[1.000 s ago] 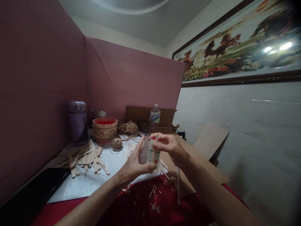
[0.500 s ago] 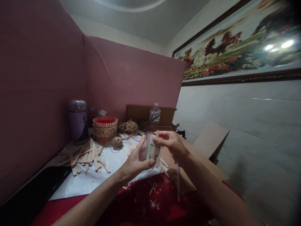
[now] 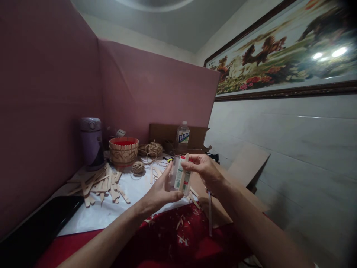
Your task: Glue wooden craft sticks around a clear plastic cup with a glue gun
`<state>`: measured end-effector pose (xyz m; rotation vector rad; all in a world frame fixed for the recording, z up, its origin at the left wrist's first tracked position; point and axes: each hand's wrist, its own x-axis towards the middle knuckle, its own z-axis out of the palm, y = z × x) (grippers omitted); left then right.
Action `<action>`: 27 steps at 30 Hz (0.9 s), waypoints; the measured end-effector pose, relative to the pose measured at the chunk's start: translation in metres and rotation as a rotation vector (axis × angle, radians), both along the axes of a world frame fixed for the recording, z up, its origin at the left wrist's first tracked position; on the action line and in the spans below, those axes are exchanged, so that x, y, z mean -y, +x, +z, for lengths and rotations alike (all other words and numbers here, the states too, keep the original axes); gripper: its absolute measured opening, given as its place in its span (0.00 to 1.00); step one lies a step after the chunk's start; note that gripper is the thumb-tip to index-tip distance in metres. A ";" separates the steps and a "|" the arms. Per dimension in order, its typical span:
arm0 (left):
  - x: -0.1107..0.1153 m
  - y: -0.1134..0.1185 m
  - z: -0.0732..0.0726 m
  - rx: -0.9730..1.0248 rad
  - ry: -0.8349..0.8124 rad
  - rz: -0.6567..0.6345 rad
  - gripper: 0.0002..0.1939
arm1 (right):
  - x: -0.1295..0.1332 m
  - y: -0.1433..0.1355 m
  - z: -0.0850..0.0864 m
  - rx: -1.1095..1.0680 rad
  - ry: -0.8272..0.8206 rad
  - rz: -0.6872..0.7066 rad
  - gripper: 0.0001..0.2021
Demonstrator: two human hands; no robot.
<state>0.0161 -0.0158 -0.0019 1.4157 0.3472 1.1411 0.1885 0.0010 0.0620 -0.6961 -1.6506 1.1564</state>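
Observation:
My left hand (image 3: pixel 157 191) is wrapped round a clear plastic container (image 3: pixel 175 173) with a printed label in white, green and red. A wooden craft stick (image 3: pixel 182 180) lies lengthwise against the container's side, its upper end reaching the rim. The fingers of my right hand (image 3: pixel 205 169) pinch that stick near its top. My left thumb is by the stick's lower end. Below my right hand hangs a narrow translucent strip (image 3: pixel 210 216); how it is held is hidden.
Loose craft sticks (image 3: pixel 104 186) lie heaped on white sheeting (image 3: pixel 80 221) at left. Behind stand a purple flask (image 3: pixel 91 145), a stick-covered basket (image 3: pixel 124 152), twine balls (image 3: pixel 153 149) and a bottle (image 3: pixel 183 136). Cardboard (image 3: pixel 220 212) lies right; wood scraps litter the red cloth (image 3: pixel 156 242).
The view has shifted slightly. Both hands keep their hold, and the craft stick stays against the container with its top showing a little more above the fingers.

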 end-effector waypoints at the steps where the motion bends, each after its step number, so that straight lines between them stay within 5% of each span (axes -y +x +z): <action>1: 0.000 0.000 0.000 0.005 -0.011 -0.010 0.55 | 0.001 0.000 0.000 -0.003 0.000 0.001 0.10; 13: 0.000 0.000 0.002 -0.015 -0.060 0.070 0.41 | 0.009 -0.009 0.004 0.018 -0.030 -0.070 0.13; 21: 0.003 -0.001 0.008 -0.034 -0.167 -0.026 0.36 | 0.008 -0.008 0.004 0.063 -0.067 -0.081 0.14; 27: 0.001 0.001 0.009 -0.049 -0.194 0.106 0.40 | 0.008 -0.015 0.006 0.151 -0.061 -0.095 0.15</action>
